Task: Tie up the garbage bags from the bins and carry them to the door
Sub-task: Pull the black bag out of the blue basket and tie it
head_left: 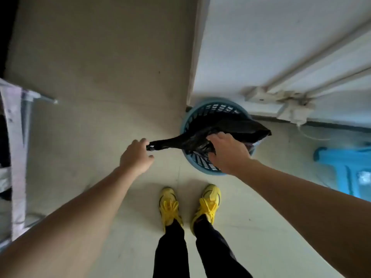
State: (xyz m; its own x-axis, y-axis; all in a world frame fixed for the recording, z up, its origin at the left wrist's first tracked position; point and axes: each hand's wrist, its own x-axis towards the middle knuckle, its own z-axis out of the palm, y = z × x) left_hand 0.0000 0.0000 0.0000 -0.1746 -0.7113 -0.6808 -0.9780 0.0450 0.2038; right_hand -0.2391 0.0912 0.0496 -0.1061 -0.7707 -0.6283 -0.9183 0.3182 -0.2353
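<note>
We're standing over the blue slotted bin (202,164) at about 1 o'clock from our yellow shoes (189,205), by the wall corner. The black garbage bag (230,125) sits in it. Our left hand (136,155) pinches a stretched-out corner of the bag toward 9 o'clock, and our right hand (227,152) is clamped on bunched plastic at the rim.

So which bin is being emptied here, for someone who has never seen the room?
Find the white wall's corner. At its foot stands a round blue slatted bin, just ahead of the yellow shoes. Unlike the blue stool nearby, it holds a black bag that both hands are pulling.
</note>
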